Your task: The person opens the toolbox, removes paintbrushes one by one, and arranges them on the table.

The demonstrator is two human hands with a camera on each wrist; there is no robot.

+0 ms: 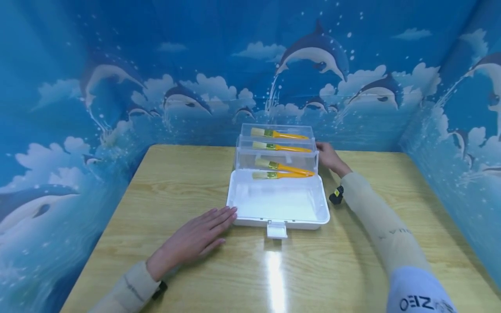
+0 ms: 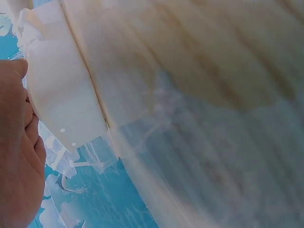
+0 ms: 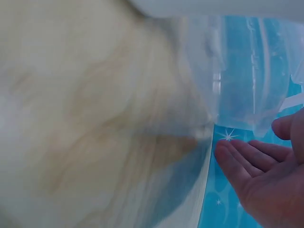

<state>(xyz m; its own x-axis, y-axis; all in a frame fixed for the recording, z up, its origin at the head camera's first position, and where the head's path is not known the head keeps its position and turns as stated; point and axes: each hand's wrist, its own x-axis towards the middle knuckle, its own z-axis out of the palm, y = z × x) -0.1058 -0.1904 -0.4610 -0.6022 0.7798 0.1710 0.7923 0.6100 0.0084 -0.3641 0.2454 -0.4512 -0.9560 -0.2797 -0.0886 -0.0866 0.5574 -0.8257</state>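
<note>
A white plastic storage box [image 1: 278, 200] stands unfolded on the table, its clear tiered trays [image 1: 246, 156] raised at the back. Several flat paintbrushes [image 1: 291, 169] with orange handles and pale bristles lie across the trays, bristles to the left. The front latch [image 1: 277, 230] hangs down. My left hand [image 1: 195, 238] has its fingers straight, fingertips touching the box's front left corner. Beside the right end of the trays is my right hand [image 1: 329, 157]. The right wrist view shows its fingers [image 3: 232, 161] extended near the clear plastic; whether they touch it, I cannot tell.
The wood-grain table [image 1: 176, 182] reaches back to a blue curtain [image 1: 219, 56] printed with dolphins, which also runs along both sides. A small black device [image 1: 336, 195] sits at the right wrist. Light reflects off the tabletop in front of the latch.
</note>
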